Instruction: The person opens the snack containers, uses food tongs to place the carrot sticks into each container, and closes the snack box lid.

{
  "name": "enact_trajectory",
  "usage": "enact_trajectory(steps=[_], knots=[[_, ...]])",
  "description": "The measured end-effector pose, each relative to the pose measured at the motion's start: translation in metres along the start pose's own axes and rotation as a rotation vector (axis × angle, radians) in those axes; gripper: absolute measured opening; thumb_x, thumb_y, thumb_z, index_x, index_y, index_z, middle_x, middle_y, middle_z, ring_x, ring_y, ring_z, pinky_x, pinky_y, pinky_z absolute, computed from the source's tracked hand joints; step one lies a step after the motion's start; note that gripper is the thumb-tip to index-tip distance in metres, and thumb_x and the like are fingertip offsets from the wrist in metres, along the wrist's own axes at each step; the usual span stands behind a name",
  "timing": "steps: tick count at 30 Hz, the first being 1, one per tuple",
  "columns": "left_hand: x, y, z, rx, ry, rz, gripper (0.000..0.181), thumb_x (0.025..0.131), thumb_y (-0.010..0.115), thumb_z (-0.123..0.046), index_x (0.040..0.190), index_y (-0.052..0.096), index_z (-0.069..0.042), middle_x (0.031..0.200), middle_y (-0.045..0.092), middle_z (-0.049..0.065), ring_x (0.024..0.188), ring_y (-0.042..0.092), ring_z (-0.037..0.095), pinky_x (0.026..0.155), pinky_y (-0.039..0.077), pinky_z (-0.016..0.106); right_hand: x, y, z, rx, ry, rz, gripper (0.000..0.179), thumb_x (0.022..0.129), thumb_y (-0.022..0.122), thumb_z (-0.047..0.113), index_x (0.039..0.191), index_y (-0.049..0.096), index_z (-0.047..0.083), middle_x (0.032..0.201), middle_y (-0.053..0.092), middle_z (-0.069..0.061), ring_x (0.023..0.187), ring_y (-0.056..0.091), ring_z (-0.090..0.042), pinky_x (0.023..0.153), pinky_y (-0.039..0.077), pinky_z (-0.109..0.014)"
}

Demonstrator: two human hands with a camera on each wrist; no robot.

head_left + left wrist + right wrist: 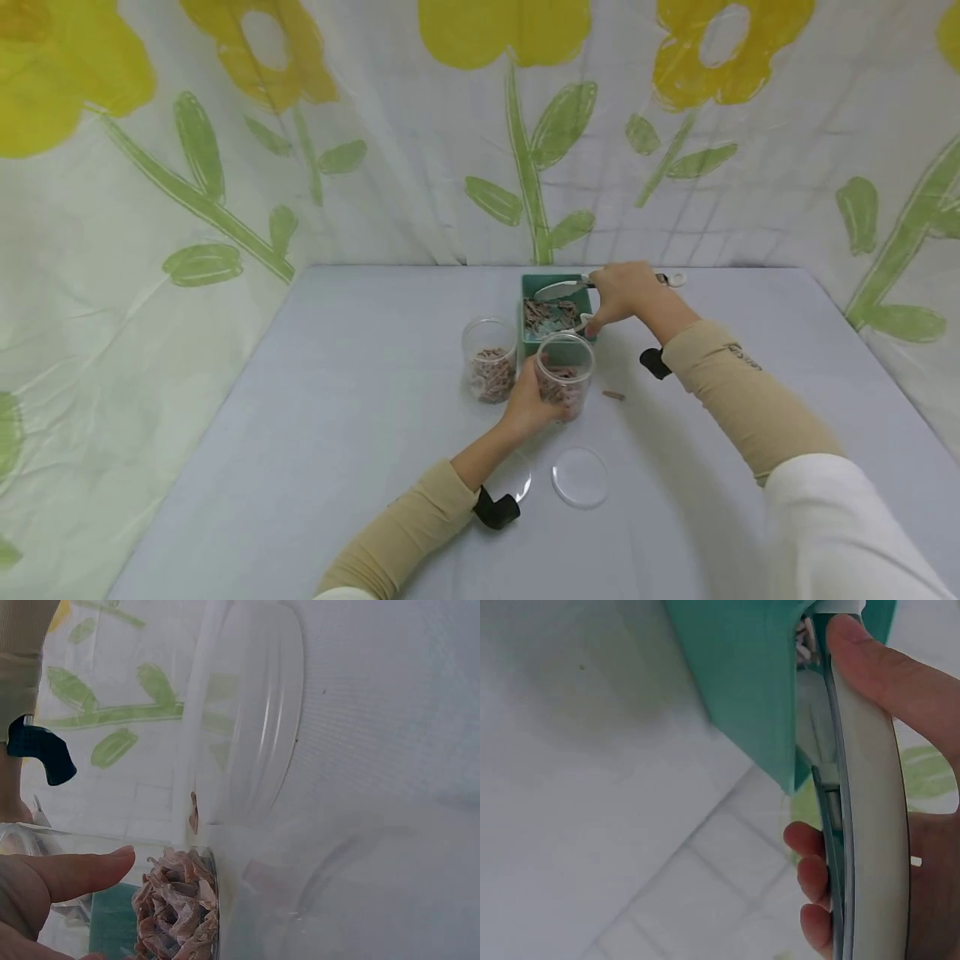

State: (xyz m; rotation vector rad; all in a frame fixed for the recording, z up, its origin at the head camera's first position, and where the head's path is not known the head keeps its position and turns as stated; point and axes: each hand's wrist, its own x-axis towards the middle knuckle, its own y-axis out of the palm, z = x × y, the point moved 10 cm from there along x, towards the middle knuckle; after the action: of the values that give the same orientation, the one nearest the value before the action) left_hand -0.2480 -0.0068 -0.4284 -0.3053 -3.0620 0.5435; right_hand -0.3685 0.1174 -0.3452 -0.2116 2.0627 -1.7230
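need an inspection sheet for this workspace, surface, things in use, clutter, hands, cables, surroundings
Surface: pale tabletop.
Job's things: teal bin, brown pieces inside; held clear jar and standing clear jar beside it, both part-filled with similar pieces; white-handled tongs; right clear lid and left clear lid on the tabletop, the left one partly hidden by the forearm.
Clutter: one loose brown piece right of the held jar.
Hands: left hand grips the held jar; right hand grips the tongs at the bin; whether the tips touch pieces is unclear.
Cables: nothing seen.
Surroundings: white sheet with yellow flowers behind.
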Motion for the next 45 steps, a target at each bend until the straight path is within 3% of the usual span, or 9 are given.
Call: enact_trajectory(steps=[8, 12, 17, 22, 29, 33, 38, 42, 45], knots=[[0.000, 0.001, 0.001, 0.000, -0.008, 0.003, 0.083, 0.068, 0.081, 0.009, 0.137, 0.037, 0.004, 0.138, 0.047, 0.023, 0.133, 0.041, 0.037, 0.112, 0.031, 0.047, 0.015, 0.013, -0.003, 0.061, -0.009, 0.065, 0.096, 0.072, 0.077, 0.056, 0.139, 0.046, -0.005, 0.132, 0.055, -0.025, 0.113, 0.056, -0.044, 0.084, 0.050, -0.057], [-0.001, 0.000, 0.000, 0.006, -0.005, 0.004, 0.083, 0.068, 0.080, 0.009, 0.138, 0.037, 0.003, 0.138, 0.047, 0.023, 0.133, 0.041, 0.037, 0.112, 0.031, 0.047, 0.018, 0.012, -0.002, 0.082, -0.035, 0.056, 0.087, 0.075, 0.076, 0.052, 0.137, 0.050, -0.004, 0.129, 0.057, -0.025, 0.111, 0.057, -0.044, 0.085, 0.050, -0.056], [-0.001, 0.000, -0.001, 0.011, -0.001, 0.012, 0.084, 0.069, 0.080, 0.009, 0.139, 0.035, 0.003, 0.138, 0.047, 0.022, 0.133, 0.041, 0.036, 0.112, 0.031, 0.045, 0.016, 0.009, 0.000, 0.076, -0.065, -0.020, 0.059, 0.082, 0.072, 0.051, 0.111, 0.066, 0.000, 0.103, 0.068, -0.017, 0.087, 0.064, -0.035, 0.070, 0.053, -0.050], [0.000, 0.000, -0.002, 0.015, 0.012, 0.008, 0.083, 0.068, 0.080, 0.009, 0.138, 0.036, 0.003, 0.137, 0.048, 0.022, 0.132, 0.042, 0.035, 0.112, 0.031, 0.045, 0.012, 0.006, 0.002, 0.058, -0.072, -0.122, 0.043, 0.084, 0.070, 0.049, 0.082, 0.063, 0.007, 0.077, 0.063, -0.009, 0.071, 0.062, -0.028, 0.061, 0.052, -0.047], [-0.001, 0.000, -0.001, -0.009, 0.012, 0.006, 0.083, 0.067, 0.079, 0.011, 0.138, 0.036, 0.004, 0.137, 0.048, 0.024, 0.132, 0.042, 0.037, 0.112, 0.031, 0.046, 0.007, 0.008, 0.008, 0.021, -0.080, -0.182, 0.040, 0.086, 0.070, 0.045, 0.073, 0.061, 0.009, 0.057, 0.051, -0.004, 0.052, 0.049, -0.021, 0.052, 0.048, -0.041], [-0.001, 0.000, 0.000, -0.012, 0.006, 0.011, 0.083, 0.068, 0.079, 0.011, 0.138, 0.035, 0.003, 0.138, 0.047, 0.024, 0.132, 0.041, 0.037, 0.112, 0.031, 0.047, 0.003, 0.008, 0.009, 0.031, -0.073, -0.186, 0.040, 0.086, 0.070, 0.045, 0.073, 0.062, 0.008, 0.055, 0.048, -0.004, 0.051, 0.047, -0.019, 0.050, 0.045, -0.038], [0.000, -0.001, -0.001, -0.013, 0.001, 0.006, 0.082, 0.068, 0.079, 0.011, 0.138, 0.036, 0.003, 0.137, 0.048, 0.023, 0.132, 0.042, 0.036, 0.111, 0.032, 0.046, -0.004, 0.010, -0.001, 0.103, -0.037, -0.152, 0.040, 0.086, 0.069, 0.047, 0.081, 0.067, 0.007, 0.065, 0.057, -0.007, 0.059, 0.055, -0.021, 0.053, 0.046, -0.038], [0.002, 0.000, 0.000, -0.030, -0.001, 0.010, 0.082, 0.068, 0.078, 0.011, 0.138, 0.036, 0.003, 0.137, 0.048, 0.023, 0.132, 0.042, 0.036, 0.111, 0.032, 0.046, -0.013, 0.013, -0.015, 0.217, 0.008, -0.128, 0.042, 0.088, 0.066, 0.049, 0.091, 0.072, 0.008, 0.069, 0.060, -0.007, 0.060, 0.052, -0.020, 0.052, 0.040, -0.034], [0.003, 0.000, -0.001, -0.032, 0.003, 0.011, 0.082, 0.067, 0.078, 0.011, 0.138, 0.037, 0.003, 0.136, 0.049, 0.023, 0.132, 0.042, 0.036, 0.111, 0.032, 0.046, -0.025, 0.013, -0.025, 0.326, 0.032, -0.132, 0.043, 0.088, 0.065, 0.052, 0.075, 0.062, 0.012, 0.059, 0.046, -0.002, 0.054, 0.040, -0.016, 0.051, 0.031, -0.030]])
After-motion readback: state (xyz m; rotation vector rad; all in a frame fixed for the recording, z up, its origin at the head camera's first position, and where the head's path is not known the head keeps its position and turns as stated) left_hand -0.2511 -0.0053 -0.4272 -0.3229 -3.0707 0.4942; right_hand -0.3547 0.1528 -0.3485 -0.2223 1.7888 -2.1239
